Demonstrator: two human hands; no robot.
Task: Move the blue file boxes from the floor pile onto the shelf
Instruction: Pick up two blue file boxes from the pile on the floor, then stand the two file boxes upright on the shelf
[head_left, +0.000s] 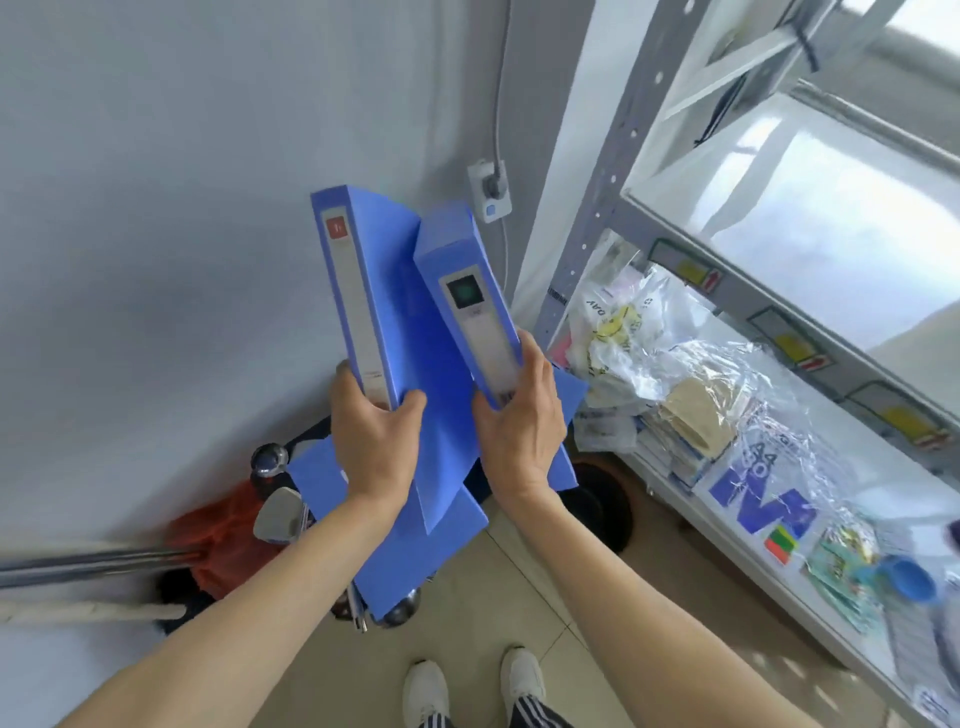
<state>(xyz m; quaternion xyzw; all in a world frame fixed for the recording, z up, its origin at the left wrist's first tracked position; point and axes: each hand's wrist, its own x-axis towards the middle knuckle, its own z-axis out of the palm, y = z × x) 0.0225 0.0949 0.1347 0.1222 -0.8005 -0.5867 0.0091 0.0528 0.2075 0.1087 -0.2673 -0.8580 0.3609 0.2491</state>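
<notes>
I hold two blue file boxes in the air in front of the grey wall, spines toward me. My left hand (371, 434) grips the lower end of the left file box (358, 306), which has a red label near its top. My right hand (522, 415) grips the lower end of the right file box (462, 291), marked by a green square label. Below them, more blue file boxes (415, 551) lie piled on the floor. The grey metal shelf (691, 244) stands to the right, its white middle board bare.
The lower shelf board holds plastic bags (649, 338), packets and a blue cap (904, 577). A red bag (223, 535), metal poles (93, 564) and golf clubs (278, 512) sit at the left by the wall. A wall socket (491, 189) is behind the boxes. My white shoes (472, 686) stand on beige tiles.
</notes>
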